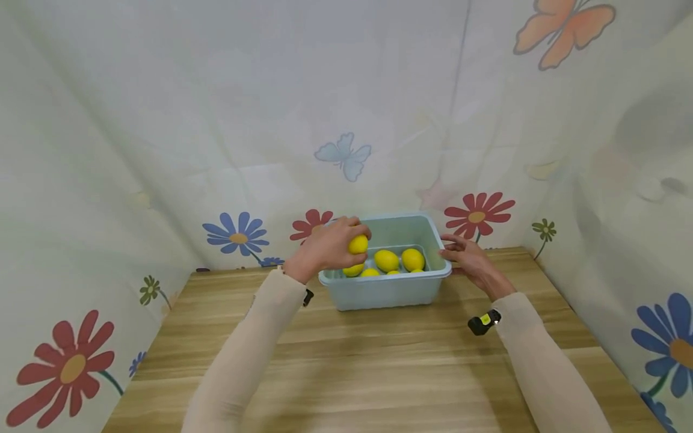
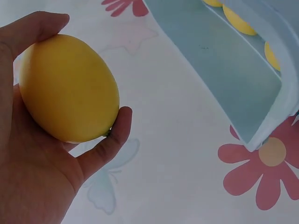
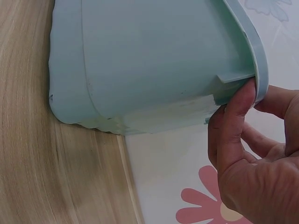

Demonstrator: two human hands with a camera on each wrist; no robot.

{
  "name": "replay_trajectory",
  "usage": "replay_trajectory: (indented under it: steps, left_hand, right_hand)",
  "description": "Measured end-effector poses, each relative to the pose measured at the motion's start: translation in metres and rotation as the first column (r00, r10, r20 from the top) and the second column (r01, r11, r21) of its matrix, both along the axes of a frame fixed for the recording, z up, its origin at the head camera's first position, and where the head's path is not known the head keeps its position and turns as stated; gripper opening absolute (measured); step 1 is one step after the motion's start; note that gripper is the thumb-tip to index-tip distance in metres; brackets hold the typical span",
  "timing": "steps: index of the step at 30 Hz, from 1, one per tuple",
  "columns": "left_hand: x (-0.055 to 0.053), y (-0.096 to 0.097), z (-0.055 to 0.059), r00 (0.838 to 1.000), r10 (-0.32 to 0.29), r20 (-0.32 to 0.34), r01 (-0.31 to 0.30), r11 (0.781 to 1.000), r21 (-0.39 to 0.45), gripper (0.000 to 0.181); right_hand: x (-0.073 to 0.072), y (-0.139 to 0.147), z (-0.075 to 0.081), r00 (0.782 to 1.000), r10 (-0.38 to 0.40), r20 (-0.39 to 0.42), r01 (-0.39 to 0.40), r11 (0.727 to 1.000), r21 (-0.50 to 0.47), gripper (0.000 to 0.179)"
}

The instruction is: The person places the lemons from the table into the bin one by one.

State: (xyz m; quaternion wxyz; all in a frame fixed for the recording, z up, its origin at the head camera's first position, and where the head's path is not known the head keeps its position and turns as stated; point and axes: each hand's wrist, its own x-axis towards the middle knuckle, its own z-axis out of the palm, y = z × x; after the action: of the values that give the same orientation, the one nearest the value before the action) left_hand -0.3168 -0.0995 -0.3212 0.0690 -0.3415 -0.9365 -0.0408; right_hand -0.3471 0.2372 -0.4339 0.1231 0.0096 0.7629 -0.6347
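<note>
My left hand [image 1: 331, 245] grips a yellow lemon [image 1: 358, 244] above the left side of a pale blue plastic bin [image 1: 387, 293]. In the left wrist view the lemon [image 2: 70, 88] sits between the thumb and curled fingers, raised beside the bin's wall. Several more lemons [image 1: 387, 260] lie inside the bin; its front wall partly hides some of them. At the bin's right side, my right hand [image 1: 472, 262] pinches the rim. The right wrist view shows fingers [image 3: 232, 126] tucked under the rim [image 3: 258, 56].
The bin stands on a wood-grain table [image 1: 373, 373], near its back edge. Behind and to the sides hangs a pale curtain [image 1: 260, 108] printed with flowers and butterflies. A small black device [image 1: 483, 323] is strapped at the right wrist.
</note>
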Motion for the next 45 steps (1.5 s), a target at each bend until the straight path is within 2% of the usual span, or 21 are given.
replay_trajectory:
  steps: [6,17,26,33,40,43,45]
  left_hand:
    - [-0.017,0.008,0.001,0.996,0.024,0.084,-0.028,0.999,0.044,0.036]
    - [-0.051,0.024,0.000,0.988,0.025,0.150,-0.033,0.998,0.046,0.037]
    - [-0.071,0.034,-0.002,0.975,0.050,0.216,-0.066,0.995,0.072,0.041]
    - [-0.085,0.035,-0.013,0.963,0.063,0.261,-0.081,0.995,0.060,0.041]
    - [-0.094,0.030,-0.025,0.934,0.130,0.334,-0.158,0.986,0.057,0.043]
    - [-0.097,0.029,-0.029,0.926,0.127,0.356,-0.161,0.985,0.068,0.043]
    - [-0.099,0.028,-0.032,0.926,0.117,0.358,-0.151,0.986,0.068,0.042]
  right_hand:
    - [0.002,0.000,-0.001,1.000,0.005,0.003,-0.005,1.000,-0.002,0.061]
    - [0.002,0.000,0.001,1.000,0.002,-0.007,-0.002,1.000,0.006,0.061]
    - [0.002,0.000,-0.002,1.000,0.003,-0.016,-0.003,1.000,-0.004,0.062]
    - [0.004,-0.003,-0.001,1.000,-0.003,-0.020,0.003,1.000,-0.004,0.061]
    - [0.007,-0.006,0.001,1.000,0.007,-0.019,-0.007,1.000,-0.005,0.061]
    - [0.006,-0.008,0.000,1.000,0.008,-0.020,-0.008,1.000,-0.007,0.061]
    - [0.005,-0.009,0.000,1.000,0.009,-0.021,-0.009,1.000,-0.005,0.061]
